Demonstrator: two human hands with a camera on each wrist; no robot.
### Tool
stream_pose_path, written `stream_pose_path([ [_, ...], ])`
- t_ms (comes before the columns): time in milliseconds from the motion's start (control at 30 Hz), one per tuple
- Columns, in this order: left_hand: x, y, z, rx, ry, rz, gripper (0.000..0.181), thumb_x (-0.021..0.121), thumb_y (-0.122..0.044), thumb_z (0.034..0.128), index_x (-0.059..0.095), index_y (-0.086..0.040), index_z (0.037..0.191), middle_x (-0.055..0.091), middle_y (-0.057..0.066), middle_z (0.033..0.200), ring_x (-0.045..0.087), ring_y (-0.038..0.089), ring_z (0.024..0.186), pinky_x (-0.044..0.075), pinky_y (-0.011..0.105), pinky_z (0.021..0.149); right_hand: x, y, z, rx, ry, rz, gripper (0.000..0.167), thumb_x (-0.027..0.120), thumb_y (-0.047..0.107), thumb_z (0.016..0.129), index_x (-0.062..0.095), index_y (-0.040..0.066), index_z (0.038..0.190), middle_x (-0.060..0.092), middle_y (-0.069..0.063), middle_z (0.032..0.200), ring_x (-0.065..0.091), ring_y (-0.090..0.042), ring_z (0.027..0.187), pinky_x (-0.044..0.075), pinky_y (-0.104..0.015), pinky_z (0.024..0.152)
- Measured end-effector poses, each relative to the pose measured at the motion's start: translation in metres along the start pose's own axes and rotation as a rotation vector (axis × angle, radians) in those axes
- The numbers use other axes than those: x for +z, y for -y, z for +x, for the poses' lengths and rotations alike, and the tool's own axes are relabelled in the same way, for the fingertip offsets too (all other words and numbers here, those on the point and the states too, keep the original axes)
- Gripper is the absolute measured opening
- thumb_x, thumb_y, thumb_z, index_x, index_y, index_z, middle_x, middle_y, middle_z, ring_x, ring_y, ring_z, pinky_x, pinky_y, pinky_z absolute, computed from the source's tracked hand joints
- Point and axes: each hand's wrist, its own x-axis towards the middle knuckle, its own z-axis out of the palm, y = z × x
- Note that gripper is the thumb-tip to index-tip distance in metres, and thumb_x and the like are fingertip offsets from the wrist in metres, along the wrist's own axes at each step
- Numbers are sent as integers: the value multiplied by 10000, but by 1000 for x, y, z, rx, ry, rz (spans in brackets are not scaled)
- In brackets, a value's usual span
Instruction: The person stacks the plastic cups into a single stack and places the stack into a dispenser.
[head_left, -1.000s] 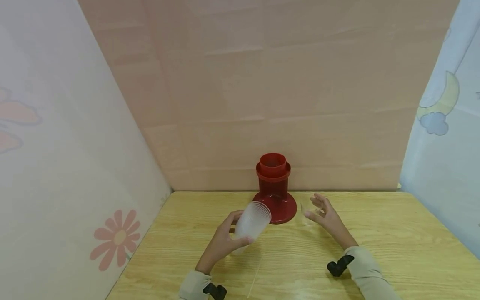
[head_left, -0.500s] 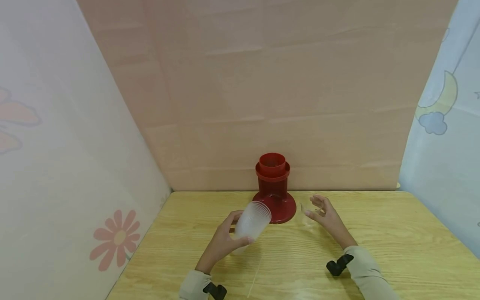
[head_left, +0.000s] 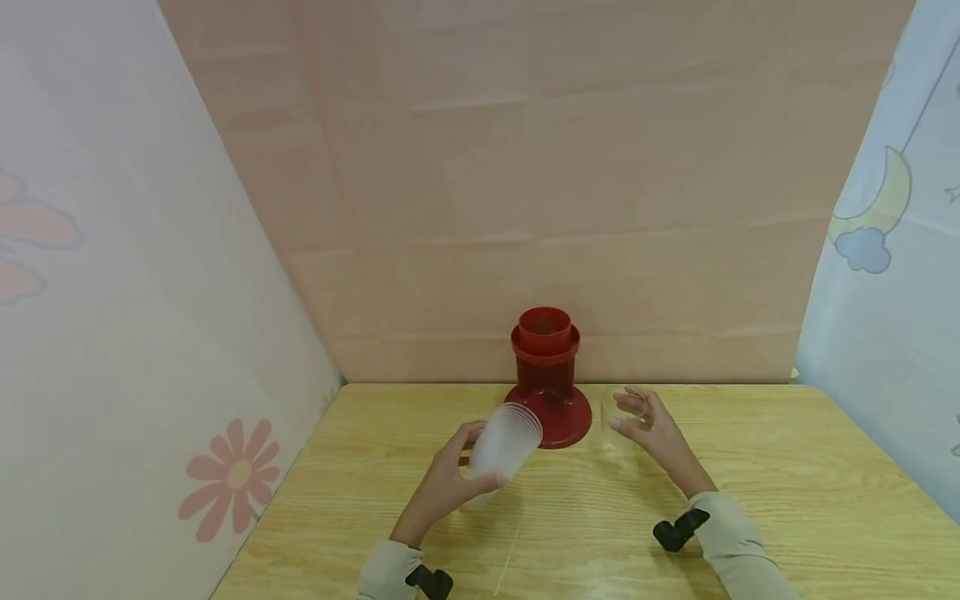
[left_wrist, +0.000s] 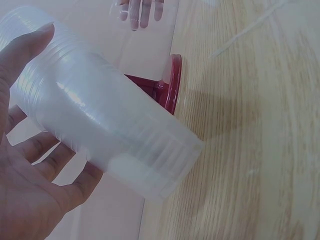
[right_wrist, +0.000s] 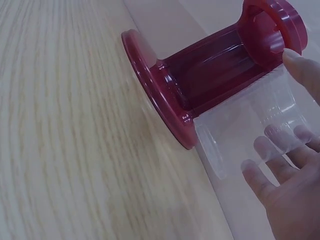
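My left hand (head_left: 446, 483) grips a tilted stack of nested clear plastic cups (head_left: 506, 442), its ringed rims toward the upper right in the head view. In the left wrist view the thumb lies along one side of the stack (left_wrist: 100, 105) and the fingers along the other. My right hand (head_left: 660, 437) holds a single clear plastic cup (head_left: 609, 425) between thumb and fingers. The right wrist view shows this cup (right_wrist: 235, 132) beside a red cup-holder-like stand (head_left: 546, 375). Which end of the single cup is up, I cannot tell.
The stand rests on its round base (head_left: 566, 425) near the back edge of the wood-grain table (head_left: 585, 533). A beige backdrop (head_left: 540, 167) rises behind. Patterned sheets (head_left: 112, 333) flank the table on both sides. Black wrist cameras (head_left: 678, 531) are strapped over the sleeves.
The cup in my right hand has turned, and its outline now stands higher beside the fingers. The left hand and its stack have stayed in place.
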Motion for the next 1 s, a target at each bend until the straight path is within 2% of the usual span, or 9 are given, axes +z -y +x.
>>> stream_pose_path([
  [67,0,1,0,10,2,-1,692,829,-277,832,464,-295,1420,571,-42,1301,527,190,1183,471,421,931,-1,2,0,-5,-7,-13,712,631,219,998,211,29,1541,423,-205,1503,407,-403,1361,349,-565,1057],
  [167,0,1,1,16,6,-1,679,826,-308,834,469,-318,1411,574,-48,1295,529,188,1182,470,424,938,-1,4,0,-10,-17,-31,697,632,221,997,230,35,1534,445,-187,1491,440,-391,1335,412,-379,1015],
  [267,0,0,1,16,7,7,678,825,-322,834,468,-326,1410,578,-46,1293,533,193,1180,470,426,941,-2,6,-1,-19,-19,-26,690,633,211,997,234,42,1533,446,-183,1490,444,-389,1330,411,-215,949],
  [333,0,0,1,13,6,8,675,822,-329,836,469,-324,1411,580,-41,1292,535,198,1180,469,430,942,-3,8,-1,-27,-19,-15,686,634,202,997,235,44,1532,443,-191,1491,440,-393,1332,402,-171,928],
  [567,0,1,1,4,1,5,688,829,-315,831,466,-316,1415,574,-36,1301,530,195,1184,472,424,936,-4,16,-2,-55,-28,-2,662,630,171,997,246,41,1520,437,-214,1486,429,-399,1327,419,-142,910],
  [733,1,-1,1,-1,-11,12,697,836,-243,826,467,-295,1416,577,-33,1293,531,200,1180,467,426,938,-6,22,-2,-93,-29,24,637,620,140,1000,257,69,1518,436,-230,1478,415,-400,1330,439,-147,913],
  [800,1,-7,0,-3,-12,13,701,833,-204,827,468,-257,1423,579,-7,1292,533,225,1177,467,440,936,-6,25,-2,-103,-25,31,632,616,132,1001,257,73,1518,437,-228,1478,413,-390,1334,434,-147,923],
  [1000,-5,-37,-8,-7,7,-7,663,817,-183,838,486,-149,1411,593,46,1274,545,240,1155,469,456,931,-5,34,-2,-102,-16,32,651,615,136,1001,240,55,1527,411,-239,1497,449,-300,1322,458,-173,905],
])
